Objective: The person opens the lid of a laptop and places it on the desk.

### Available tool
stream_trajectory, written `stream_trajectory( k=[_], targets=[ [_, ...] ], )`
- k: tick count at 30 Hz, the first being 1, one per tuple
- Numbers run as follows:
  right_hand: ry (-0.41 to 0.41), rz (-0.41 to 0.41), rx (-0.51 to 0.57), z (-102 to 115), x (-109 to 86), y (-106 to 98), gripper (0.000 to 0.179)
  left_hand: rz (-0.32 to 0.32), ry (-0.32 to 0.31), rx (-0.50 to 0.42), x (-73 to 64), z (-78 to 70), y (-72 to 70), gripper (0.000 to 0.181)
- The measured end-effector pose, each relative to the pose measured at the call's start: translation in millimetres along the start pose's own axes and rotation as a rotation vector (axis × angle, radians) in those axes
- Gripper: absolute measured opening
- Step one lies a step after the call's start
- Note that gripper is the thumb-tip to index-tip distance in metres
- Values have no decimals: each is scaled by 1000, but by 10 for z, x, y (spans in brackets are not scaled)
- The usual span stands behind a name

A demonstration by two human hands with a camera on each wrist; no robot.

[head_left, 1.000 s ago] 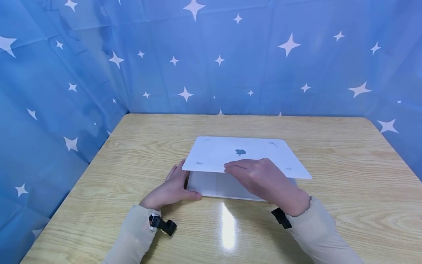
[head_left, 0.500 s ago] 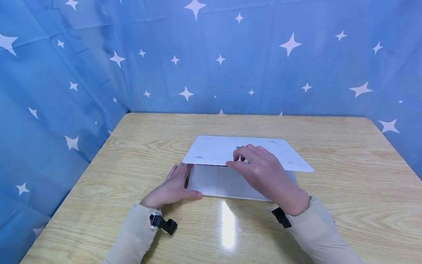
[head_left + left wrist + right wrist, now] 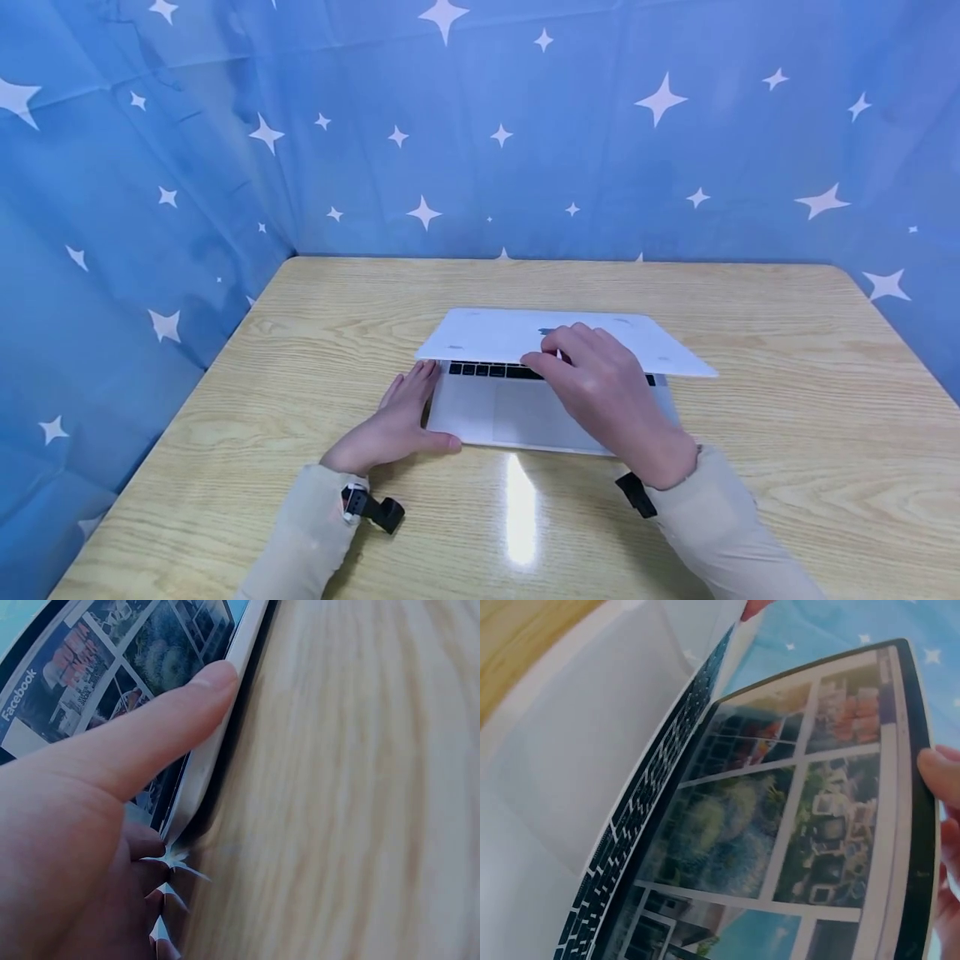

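Observation:
A silver laptop (image 3: 465,408) lies on the wooden table with its lid (image 3: 480,333) partly raised, tilted over the keyboard. My right hand (image 3: 600,387) pinches the lid's front edge near its middle; in the right wrist view the thumb (image 3: 939,776) is on the screen's black border, with fingers behind the lid. The lit screen (image 3: 780,802) shows a grid of photos. At the base's left side rests my left hand (image 3: 393,425), fingers extended along the side. Its thumb (image 3: 172,712) lies straight across the front corner.
The wooden table (image 3: 787,375) spreads out around the laptop. A blue cloth (image 3: 562,150) with white stars hangs behind it and along the left. Black wrist straps (image 3: 371,504) sit over pale sleeves, and a bright light reflection shows near the table's front.
The lid's front edge has risen in my right hand, and the black keys have come into view below it. My left hand has stayed at the base's left side.

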State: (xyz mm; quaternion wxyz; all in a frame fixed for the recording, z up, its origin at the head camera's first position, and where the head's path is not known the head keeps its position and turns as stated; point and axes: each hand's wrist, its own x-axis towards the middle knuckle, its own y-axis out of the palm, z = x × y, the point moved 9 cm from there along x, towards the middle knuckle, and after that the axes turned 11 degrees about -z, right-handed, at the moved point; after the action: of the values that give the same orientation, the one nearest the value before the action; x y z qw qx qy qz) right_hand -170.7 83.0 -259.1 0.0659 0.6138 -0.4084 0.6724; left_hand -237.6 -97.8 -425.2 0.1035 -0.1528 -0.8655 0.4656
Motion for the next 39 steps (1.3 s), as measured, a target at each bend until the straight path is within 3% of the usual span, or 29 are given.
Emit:
stream_trajectory(
  k=[13, 29, 39],
  targets=[
    [37, -89, -121, -24, -51, 10, 23, -3, 13, 8, -5, -5, -6, 113],
    [92, -197, -165, -73, 4, -2, 22, -4, 17, 23, -8, -9, -14, 113],
    [115, -318, -197, -132, 88, -13, 8, -11, 8, 10, -5, 1, -22, 112]
  ],
)
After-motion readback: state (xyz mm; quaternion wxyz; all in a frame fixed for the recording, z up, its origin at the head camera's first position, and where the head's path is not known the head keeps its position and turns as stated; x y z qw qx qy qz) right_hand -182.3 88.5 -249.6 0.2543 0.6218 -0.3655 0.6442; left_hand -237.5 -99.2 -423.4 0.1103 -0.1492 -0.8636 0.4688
